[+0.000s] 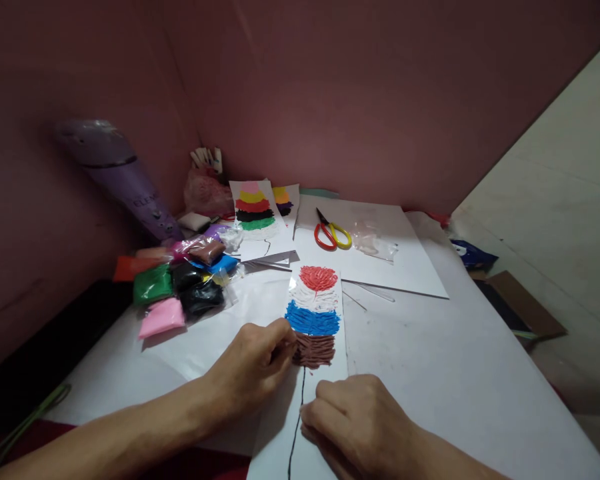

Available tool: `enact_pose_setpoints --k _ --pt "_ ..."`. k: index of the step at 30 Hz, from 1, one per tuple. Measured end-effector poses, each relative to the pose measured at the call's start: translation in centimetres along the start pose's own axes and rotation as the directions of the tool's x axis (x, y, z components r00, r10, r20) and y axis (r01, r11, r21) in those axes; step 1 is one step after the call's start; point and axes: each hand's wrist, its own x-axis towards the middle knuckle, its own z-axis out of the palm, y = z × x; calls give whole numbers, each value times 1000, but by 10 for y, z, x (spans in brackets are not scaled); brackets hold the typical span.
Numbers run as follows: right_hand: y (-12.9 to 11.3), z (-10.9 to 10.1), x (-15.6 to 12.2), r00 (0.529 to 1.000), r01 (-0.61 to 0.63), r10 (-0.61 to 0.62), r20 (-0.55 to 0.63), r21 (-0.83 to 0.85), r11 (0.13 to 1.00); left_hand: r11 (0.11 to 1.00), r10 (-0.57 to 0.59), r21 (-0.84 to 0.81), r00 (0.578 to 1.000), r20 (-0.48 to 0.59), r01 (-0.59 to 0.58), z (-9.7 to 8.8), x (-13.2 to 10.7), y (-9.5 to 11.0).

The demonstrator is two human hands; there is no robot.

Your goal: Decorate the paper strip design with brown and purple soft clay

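The right hand [360, 423], fingers curled under, lies over the lower clay-banded card strip [314, 320] beside its black line [295, 433]. The left hand [265, 353] bunches thumb and finger at the strip's brown band [314, 350]; I cannot tell if either pinches anything. The card seems light, bendable, its clay dentable: best held by bare edges. Scissors [329, 225] lie beyond the strip.
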Motion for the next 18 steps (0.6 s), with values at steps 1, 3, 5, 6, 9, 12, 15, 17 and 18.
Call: enact_pose_setpoints --k 1,3,5,6,9,12,15,17,18 --pt "0 0 0 1000 0 0 2 0 1000 1000 -1 -3 1000 5 1 -1 0 0" --pt "0 0 0 1000 -4 4 6 -3 1000 1000 0 -6 1000 13 0 -2 1 0" --pt "0 0 0 1000 -3 3 6 -4 1000 1000 -2 3 1000 21 2 -4 2 0" --pt "0 0 0 1000 -2 3 8 -4 1000 1000 -4 10 1000 26 4 -5 3 1" --pt "0 1 -1 1000 -1 1 3 -4 1000 1000 -6 18 999 37 5 -7 4 0" --pt "1 4 -2 1000 9 -9 -8 -4 1000 1000 -17 6 998 59 16 -11 5 -1" --pt "3 6 -3 1000 15 -15 -13 -13 1000 999 -32 -3 995 89 33 -14 5 -2" --pt "3 6 -4 1000 18 -18 -10 -9 1000 999 -39 -4 994 97 40 -16 6 -2" --pt "3 6 -3 1000 18 -18 -4 -5 1000 999 -42 -1 995 95 42 -17 6 -2"
